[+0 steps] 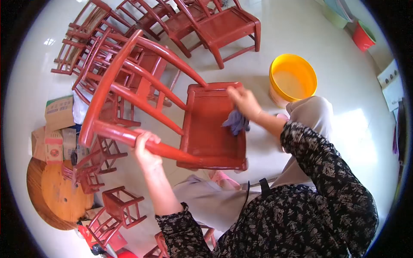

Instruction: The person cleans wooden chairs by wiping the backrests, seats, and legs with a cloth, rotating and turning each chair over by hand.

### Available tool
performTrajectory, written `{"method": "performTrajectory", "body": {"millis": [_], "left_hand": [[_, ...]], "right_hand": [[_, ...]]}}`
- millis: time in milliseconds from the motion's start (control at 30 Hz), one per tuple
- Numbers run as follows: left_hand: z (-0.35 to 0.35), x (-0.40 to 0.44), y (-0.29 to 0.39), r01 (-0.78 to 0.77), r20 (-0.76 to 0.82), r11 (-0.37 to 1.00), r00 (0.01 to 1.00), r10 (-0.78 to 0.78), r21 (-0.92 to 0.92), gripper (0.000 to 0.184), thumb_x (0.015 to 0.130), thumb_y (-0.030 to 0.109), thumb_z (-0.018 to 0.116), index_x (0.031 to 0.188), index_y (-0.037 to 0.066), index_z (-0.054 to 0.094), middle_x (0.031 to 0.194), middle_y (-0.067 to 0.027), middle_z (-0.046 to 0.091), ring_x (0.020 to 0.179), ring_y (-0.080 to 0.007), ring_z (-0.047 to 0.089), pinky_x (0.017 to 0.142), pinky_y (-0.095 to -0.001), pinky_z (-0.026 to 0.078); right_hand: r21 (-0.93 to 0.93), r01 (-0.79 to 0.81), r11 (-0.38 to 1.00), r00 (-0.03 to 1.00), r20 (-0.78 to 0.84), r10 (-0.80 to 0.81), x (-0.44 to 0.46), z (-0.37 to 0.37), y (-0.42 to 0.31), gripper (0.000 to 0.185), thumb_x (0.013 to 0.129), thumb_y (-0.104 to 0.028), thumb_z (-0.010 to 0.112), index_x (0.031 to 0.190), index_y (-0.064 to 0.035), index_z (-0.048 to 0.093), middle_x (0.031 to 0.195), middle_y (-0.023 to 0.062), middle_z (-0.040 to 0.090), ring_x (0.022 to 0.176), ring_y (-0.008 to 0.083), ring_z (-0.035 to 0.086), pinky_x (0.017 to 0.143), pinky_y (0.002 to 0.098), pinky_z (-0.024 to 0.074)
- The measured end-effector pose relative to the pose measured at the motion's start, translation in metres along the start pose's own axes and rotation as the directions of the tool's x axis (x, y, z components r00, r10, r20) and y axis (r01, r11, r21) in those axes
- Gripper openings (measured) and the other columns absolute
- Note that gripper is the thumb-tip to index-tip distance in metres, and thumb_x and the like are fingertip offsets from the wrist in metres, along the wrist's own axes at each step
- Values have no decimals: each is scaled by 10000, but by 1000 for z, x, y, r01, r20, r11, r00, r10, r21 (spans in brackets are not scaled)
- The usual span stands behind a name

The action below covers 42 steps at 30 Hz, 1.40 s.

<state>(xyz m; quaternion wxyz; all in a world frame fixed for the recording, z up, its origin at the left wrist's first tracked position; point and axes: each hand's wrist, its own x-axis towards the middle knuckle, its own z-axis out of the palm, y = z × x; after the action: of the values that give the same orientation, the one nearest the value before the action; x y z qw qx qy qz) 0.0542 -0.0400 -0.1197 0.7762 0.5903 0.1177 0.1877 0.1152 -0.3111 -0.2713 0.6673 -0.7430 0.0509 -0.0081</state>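
Observation:
A red wooden chair [211, 137] is in front of me, its seat facing up toward the camera and its slatted back reaching to the left. My left hand [146, 147] is closed around one post of the chair's back. Over the far right part of the seat is my right hand [246, 103], its fingers bent around a bunched blue-grey cloth [235, 122]. The cloth hangs below the hand against the seat. Part of the right hand's grip is hidden from this angle.
Several red chairs [228, 28] crowd the back and left. A yellow bucket [293, 77] stands right of the chair, with a red bucket [364, 36] farther back. Cardboard boxes [59, 112] and a round wooden tabletop [64, 193] are at the left.

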Motion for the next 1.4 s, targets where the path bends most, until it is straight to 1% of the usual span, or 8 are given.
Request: {"method": "performTrajectory", "body": {"millis": [233,700,833,900,967,1033,1167,1400], "left_hand": [[-111,46,-26,-60,59,998,997,58,32,157,704,123,545,839,65,489,662,-65,477,578,-192,482,568,-326,435],[-188,74,-44,50,41,988,998,-56,146,233,694,216,527,875,78,477,724,-77,475,682,-210,490,729,-389,444],[-142,59,-38,41,-266,972,964,23,232,377,732,225,537,1055,55,442,745,-84,479,809,-227,520,715,-384,454],[-134,56,-43,43,-399,953,913,85,301,489,746,167,598,1166,37,383,884,-103,501,898,-241,526,746,-407,452],[-126,48,-53,-255,-263,602,724,638,757,512,747,65,622,1188,16,367,1048,-122,481,928,-242,522,791,-411,453],[-73,29,-49,-324,-276,633,696,663,703,485,754,24,628,1181,2,398,1126,-123,462,983,-227,499,837,-377,447],[-39,9,-83,16,24,784,999,-39,620,402,771,132,681,1116,8,514,1154,-101,479,1077,-211,455,937,-345,382],[-27,16,-178,184,92,515,881,-464,837,594,783,303,698,1250,13,471,1263,-168,457,1196,-256,421,968,-356,377]], "right_hand": [[474,-60,878,929,-296,224,61,-62,3,450,855,-454,577,761,-14,583,664,13,509,577,102,463,548,250,398],[705,-296,645,947,128,295,71,-9,16,461,810,-456,649,878,-6,571,711,69,554,638,184,566,575,338,480],[-280,-28,960,982,170,78,44,31,45,375,766,-317,675,1084,-123,630,1117,133,565,987,279,559,779,427,483],[-787,262,559,962,166,-216,28,43,42,381,759,-288,669,1122,-189,609,1274,80,474,1120,252,487,882,483,416],[-745,216,632,976,156,-149,25,41,39,366,763,-236,647,1126,-234,600,1327,58,427,1228,269,375,935,553,339],[-633,142,761,990,70,-126,26,37,47,356,793,-207,610,1148,-201,576,1317,73,443,1193,297,423,929,514,380],[-370,124,921,992,55,-112,36,20,80,360,804,-163,590,1162,-153,558,1225,101,519,1076,338,522,913,370,437],[458,-458,762,878,103,467,14,-8,109,271,777,-70,600,1043,-36,564,822,108,618,685,220,597,618,369,495]]}}
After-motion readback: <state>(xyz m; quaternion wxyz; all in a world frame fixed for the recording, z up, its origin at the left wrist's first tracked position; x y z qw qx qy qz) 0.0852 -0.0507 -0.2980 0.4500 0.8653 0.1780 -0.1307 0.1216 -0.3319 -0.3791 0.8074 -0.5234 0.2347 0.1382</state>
